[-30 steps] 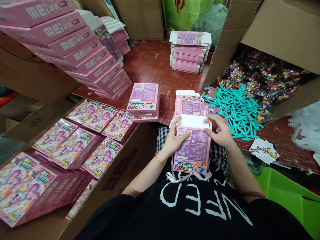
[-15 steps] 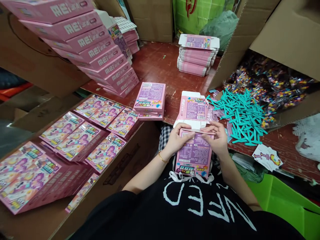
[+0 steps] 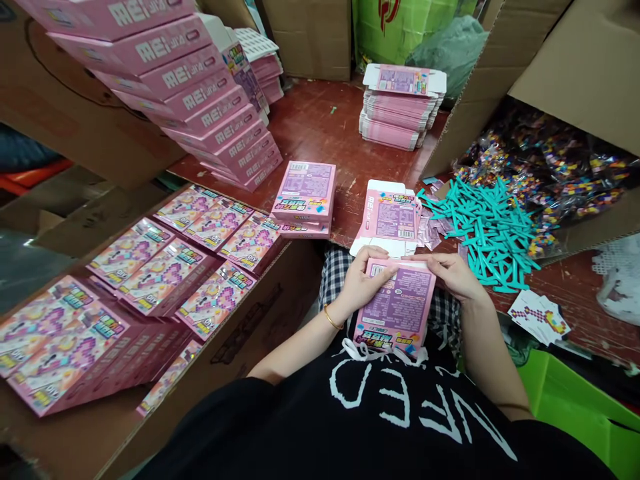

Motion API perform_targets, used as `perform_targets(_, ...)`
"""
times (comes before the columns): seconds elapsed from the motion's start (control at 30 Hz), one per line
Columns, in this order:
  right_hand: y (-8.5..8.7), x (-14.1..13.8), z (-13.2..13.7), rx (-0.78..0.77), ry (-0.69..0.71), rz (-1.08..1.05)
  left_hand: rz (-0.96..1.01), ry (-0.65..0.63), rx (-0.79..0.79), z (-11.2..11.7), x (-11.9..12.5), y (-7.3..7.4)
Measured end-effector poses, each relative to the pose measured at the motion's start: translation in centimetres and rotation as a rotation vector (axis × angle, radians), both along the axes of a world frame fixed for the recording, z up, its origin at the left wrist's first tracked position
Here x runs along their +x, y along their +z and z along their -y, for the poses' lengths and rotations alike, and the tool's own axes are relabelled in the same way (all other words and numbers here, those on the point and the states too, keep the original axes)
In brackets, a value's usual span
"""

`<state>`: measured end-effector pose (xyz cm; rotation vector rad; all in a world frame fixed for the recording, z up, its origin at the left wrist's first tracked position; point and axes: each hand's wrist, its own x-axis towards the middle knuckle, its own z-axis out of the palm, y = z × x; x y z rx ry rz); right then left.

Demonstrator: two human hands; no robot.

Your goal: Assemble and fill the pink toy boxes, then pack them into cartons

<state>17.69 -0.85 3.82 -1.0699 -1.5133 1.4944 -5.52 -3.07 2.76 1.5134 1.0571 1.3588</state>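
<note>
"The white end flap (image 3: 415, 264) had gone down since a second ago; it had stood open, and now only a thin strip showed."

"And the hands?"

"The right grip (image 3: 457, 277) had shifted to the far right corner of the pink toy box (image 3: 395, 303), pinching there. The left grip (image 3: 367, 280) grasped the far left edge."

"Where was that box?"

"Over the lap, just nearer the wearer than the open-flapped carton (image 3: 393, 213) on the tabletop (image 3: 340, 133)."

"So that end looked nearly closed, I'd judge."
</note>
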Motion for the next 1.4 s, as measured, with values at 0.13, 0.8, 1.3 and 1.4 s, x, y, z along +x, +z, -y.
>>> perform_targets(0.13,1.1,1.0,1.4,0.079,0.119,0.081,-0.027,-0.030,-0.040,0.4,0.1,-0.4)
perform_targets(0.8,-0.2,-0.3,3.0,0.246,-0.155,-0.111,0.024,-0.082,0.017,-0.7,-0.5,-0.5)
perform_targets(1.3,0.2,-0.6,3.5,0.188,-0.409,-0.125,-0.136,0.004,0.213,0.8,-0.9,0.7)
perform_targets(1.4,0.8,-0.4,3.8,0.176,-0.375,-0.133,-0.180,-0.005,0.273,1.1,-0.8,1.1)
